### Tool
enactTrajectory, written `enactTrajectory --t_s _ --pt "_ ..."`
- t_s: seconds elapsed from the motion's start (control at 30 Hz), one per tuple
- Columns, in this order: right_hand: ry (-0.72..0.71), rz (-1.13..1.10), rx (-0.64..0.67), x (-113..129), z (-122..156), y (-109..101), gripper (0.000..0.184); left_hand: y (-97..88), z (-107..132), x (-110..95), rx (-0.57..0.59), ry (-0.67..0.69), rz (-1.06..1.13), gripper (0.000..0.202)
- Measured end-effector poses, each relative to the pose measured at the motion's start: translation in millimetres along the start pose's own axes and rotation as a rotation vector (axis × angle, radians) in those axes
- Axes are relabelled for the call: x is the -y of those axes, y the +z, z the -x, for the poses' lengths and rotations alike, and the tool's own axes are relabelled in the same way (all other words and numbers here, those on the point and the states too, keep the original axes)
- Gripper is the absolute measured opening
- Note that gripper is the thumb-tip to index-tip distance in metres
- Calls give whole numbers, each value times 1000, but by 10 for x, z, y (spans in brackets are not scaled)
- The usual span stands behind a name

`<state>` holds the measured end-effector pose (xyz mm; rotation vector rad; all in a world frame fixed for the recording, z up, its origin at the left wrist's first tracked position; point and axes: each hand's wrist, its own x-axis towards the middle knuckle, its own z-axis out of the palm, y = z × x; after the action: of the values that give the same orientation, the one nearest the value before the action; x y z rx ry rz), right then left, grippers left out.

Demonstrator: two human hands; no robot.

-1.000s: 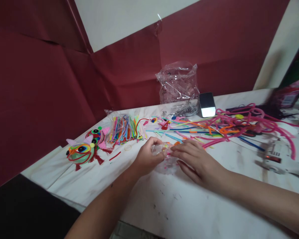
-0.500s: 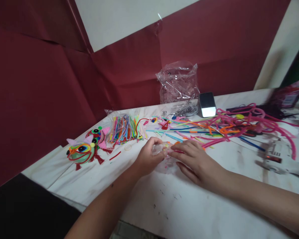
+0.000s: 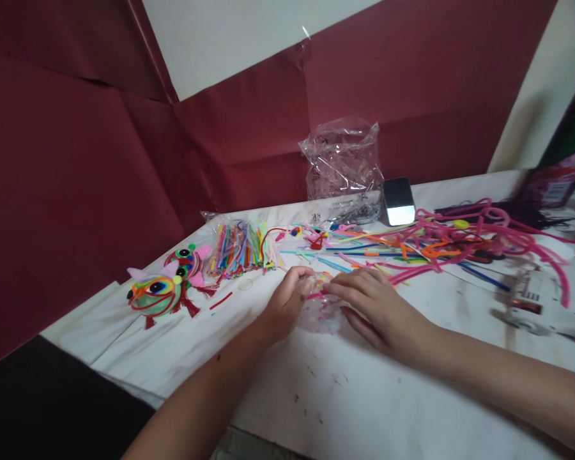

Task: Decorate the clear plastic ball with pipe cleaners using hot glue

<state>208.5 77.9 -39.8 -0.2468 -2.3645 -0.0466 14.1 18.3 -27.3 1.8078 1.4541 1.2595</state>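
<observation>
Both of my hands meet over a small clear plastic bag (image 3: 322, 313) with coloured bits inside, lying on the white table (image 3: 374, 396). My left hand (image 3: 285, 305) is curled, its fingers pinching the bag's top edge. My right hand (image 3: 374, 306) rests on the bag's other side, fingertips pressed on the same top edge. Most of the bag is hidden by my fingers.
A bundle of coloured sticks (image 3: 239, 248) in plastic lies behind my left hand. Two decorated craft balls (image 3: 160, 291) sit at the left. Loose pink pipe cleaners (image 3: 460, 239), a crumpled clear bag (image 3: 344, 163), a small silver box (image 3: 398, 201) and a glue gun (image 3: 536, 306) lie to the right.
My left hand has shifted slightly down and right along the bag's top, closing towards my right fingertips. Everything else on the table stays as it was.
</observation>
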Motion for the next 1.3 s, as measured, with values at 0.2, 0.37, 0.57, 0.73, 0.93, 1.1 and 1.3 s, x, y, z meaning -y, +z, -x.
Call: enactTrajectory --t_s 0.2,0.37,0.57,0.73,0.93,1.1,1.3 --pt "-72 163 -23 -64 -3 34 36 17 -17 27 16 7 -41 35" --pt "70 -20 -62 -80 -13 20 39 -18 -42 89 41 -28 -27 40" --pt "63 27 -148 -121 -14 -26 12 -126 -41 96 100 -83 47 36" --pt "-57 92 -121 -99 47 8 13 -140 -40 31 95 -114 102 34" --pt "-82 78 -140 -75 107 55 15 -133 -35 28 124 -96 118 40" --pt "-60 51 -134 -44 123 61 10 -152 -30 55 132 -94 148 39" --pt "48 -7 -127 12 111 67 10 -138 -22 40 118 -88 151 39"
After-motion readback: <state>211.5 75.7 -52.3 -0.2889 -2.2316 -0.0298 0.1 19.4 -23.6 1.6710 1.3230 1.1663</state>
